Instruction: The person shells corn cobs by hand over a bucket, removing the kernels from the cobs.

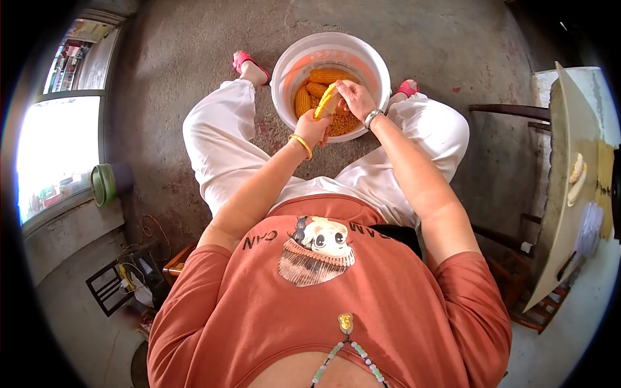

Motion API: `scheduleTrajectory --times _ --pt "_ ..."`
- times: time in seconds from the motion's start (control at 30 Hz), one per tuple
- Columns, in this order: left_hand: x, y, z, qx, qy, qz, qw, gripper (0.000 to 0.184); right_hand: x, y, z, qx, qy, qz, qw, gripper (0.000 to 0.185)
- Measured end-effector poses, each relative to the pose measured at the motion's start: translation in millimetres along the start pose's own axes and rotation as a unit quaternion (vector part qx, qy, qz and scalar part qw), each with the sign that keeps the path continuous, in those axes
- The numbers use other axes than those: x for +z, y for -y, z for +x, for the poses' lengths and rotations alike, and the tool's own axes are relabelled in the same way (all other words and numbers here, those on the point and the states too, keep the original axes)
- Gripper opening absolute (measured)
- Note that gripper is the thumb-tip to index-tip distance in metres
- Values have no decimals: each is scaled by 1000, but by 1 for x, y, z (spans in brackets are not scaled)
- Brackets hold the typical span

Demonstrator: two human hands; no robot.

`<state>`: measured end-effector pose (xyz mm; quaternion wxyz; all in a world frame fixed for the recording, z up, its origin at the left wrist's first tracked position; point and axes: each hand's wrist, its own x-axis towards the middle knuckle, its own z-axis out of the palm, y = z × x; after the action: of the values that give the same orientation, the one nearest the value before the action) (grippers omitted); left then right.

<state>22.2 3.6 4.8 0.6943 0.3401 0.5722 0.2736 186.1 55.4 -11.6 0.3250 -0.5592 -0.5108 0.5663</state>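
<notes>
Over a white bucket [289, 61], a partly shelled corn cob [327, 102] is held at a slant between my two hands. My left hand [313, 128] is closed around its lower end. At the upper end, my right hand [355, 98] grips the cob with thumb and fingers. Bare cob shows along one side, and yellow kernels remain along the other. Inside the bucket lie several whole ears of corn [328, 75], with loose kernels [345, 124] at the bottom near my hands. The hands partly cover the bucket's contents.
The bucket stands on a concrete floor [414, 39] between my legs. At the right is a table [569, 226] with two pale cobs [577, 178] on it. A green bin [103, 184] stands by the window at the left, near a black rack [107, 288] with cables.
</notes>
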Motion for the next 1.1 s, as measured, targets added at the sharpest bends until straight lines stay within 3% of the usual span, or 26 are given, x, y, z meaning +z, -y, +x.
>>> scheduleTrajectory --times 0.13,0.27,0.3,0.43,0.47,0.53,0.6,0.67,0.77,0.87,0.97,1.03,1.1 --pt "1 4 0 27 -12 64 998 18 -3 -20 14 -158 -78 -107 979 40" --pt "6 -8 -7 40 -38 121 991 21 -8 -31 17 -84 -77 -51 992 38" --pt "3 -3 -2 49 -40 129 990 22 -10 -20 10 -46 -74 -32 996 30" --pt "5 -12 -4 46 -45 215 975 29 -20 -18 2 -94 -60 23 993 13" --pt "4 -4 0 84 -44 231 968 28 -22 -22 2 -117 -55 24 991 13" --pt "1 5 12 161 -42 263 950 25 -25 -14 -6 -68 -55 43 995 12" --pt "2 7 18 187 -52 333 923 27 -28 -26 -3 -91 -81 44 992 12" --pt "3 5 20 236 -63 389 888 28 -30 -30 -4 -51 -89 36 994 15" --pt "1 -3 18 214 -63 449 865 27 -34 -32 2 -7 -82 -67 994 17" --pt "-10 -6 23 212 -52 488 845 28 -28 -33 4 -48 -96 -178 978 19" --pt "-18 -1 30 233 -66 454 858 28 -24 -51 15 -35 -78 -104 991 19" --pt "-20 -1 34 215 -54 420 880 27 -20 -37 17 79 -60 98 990 18" --pt "-22 -2 36 233 -53 374 896 27 -16 -20 17 156 -37 255 954 17"
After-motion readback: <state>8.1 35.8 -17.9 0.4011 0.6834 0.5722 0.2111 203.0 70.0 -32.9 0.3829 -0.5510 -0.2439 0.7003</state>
